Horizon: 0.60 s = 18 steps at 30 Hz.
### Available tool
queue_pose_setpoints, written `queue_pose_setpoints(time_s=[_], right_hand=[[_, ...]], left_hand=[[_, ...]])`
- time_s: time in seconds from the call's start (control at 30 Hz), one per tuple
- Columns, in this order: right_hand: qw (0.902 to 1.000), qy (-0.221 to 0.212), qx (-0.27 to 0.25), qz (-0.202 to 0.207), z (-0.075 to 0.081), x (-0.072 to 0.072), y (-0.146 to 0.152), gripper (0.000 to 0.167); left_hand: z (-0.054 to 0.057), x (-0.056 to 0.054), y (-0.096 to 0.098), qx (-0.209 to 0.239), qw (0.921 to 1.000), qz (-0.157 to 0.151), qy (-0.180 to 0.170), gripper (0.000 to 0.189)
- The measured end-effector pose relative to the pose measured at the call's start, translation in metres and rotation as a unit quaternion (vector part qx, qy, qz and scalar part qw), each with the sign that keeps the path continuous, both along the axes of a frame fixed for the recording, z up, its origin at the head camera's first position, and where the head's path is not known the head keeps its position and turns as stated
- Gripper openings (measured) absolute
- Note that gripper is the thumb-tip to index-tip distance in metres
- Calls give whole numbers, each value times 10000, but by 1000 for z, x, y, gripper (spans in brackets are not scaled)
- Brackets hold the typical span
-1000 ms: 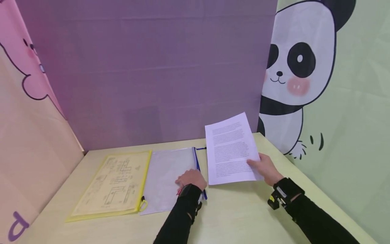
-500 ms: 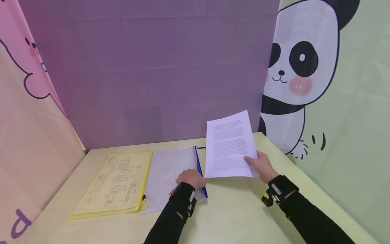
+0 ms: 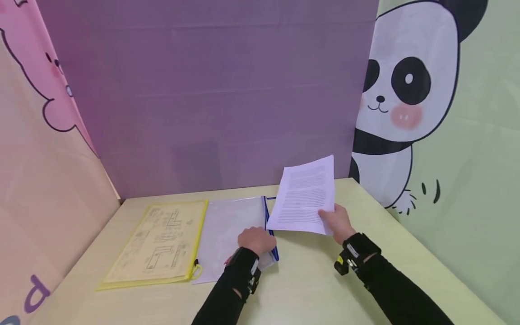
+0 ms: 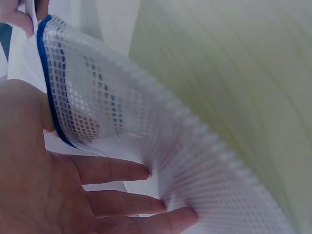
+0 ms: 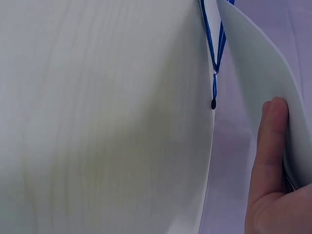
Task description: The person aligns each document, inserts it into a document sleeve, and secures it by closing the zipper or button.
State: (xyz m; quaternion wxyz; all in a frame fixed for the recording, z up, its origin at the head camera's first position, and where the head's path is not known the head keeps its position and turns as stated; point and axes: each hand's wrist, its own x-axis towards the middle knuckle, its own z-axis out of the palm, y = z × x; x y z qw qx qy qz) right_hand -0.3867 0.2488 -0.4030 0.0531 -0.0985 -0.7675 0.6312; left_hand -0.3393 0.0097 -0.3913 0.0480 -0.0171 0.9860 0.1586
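My left hand [image 3: 257,240] holds the blue-edged mesh zip pouch [image 3: 227,225] near its right side. In the left wrist view, the mesh wall [image 4: 112,107] is lifted, fingertips press against it and part of the hand shows through behind it. My right hand [image 3: 339,223] grips several printed sheets of paper [image 3: 302,198] at their right edge, thumb on top. The sheets hang tilted above the table, their lower left corner by the pouch's blue opening; whether it is inside cannot be told. In the right wrist view, a blue zipper cord [image 5: 214,87] hangs near the paper.
A yellow-edged zip pouch [image 3: 162,239] with drawings inside lies flat, left of the blue-edged one. The pale wooden table [image 3: 308,284] meets a purple back panel [image 3: 227,113]. A panda-printed panel [image 3: 455,158] stands on the right, a pink one on the left.
The right hand has moved the sheets left, and their lower left corner has come to the pouch's edge. The left hand stays at the pouch, its blue edges now spread. The head view shifted slightly.
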Motion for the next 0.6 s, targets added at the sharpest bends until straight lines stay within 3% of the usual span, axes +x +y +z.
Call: queue_pose_setpoints(time_s=[0.37, 0.6], right_hand=[[9957, -126, 143, 907, -4, 19, -10, 44], [9913, -318, 185, 1267, -7, 36, -6, 42]], left_hand=[[0, 2, -2, -179, 9996, -123, 191, 25], [-1, 4, -1, -359, 9991, -219, 89, 28]])
